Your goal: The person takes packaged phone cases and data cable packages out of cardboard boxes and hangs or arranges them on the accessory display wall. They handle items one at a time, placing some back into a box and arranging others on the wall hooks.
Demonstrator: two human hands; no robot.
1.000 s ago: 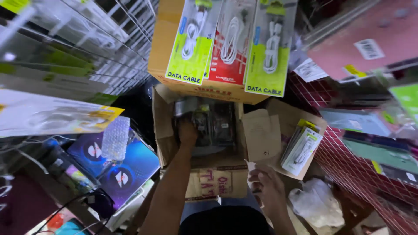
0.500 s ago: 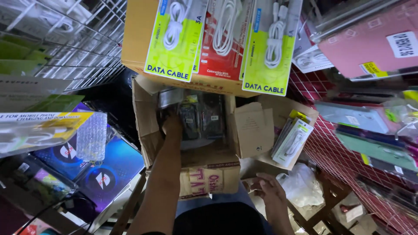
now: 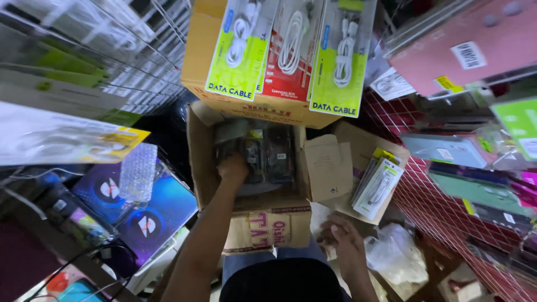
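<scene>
Cardboard box (image 3: 251, 223) holds the left hand (image 3: 234, 168), grip unclear, beneath hanging cable packs (image 3: 291, 50).

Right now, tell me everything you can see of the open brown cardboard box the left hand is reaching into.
The open brown cardboard box sits low, under an upper carton hung with cable packs. Its flaps are folded outward, the right one creased and standing open. Red printing marks its front. Dark clear-wrapped packets fill it. The left hand is inside, on the packets; the right hand hovers beside its lower corner.
</scene>
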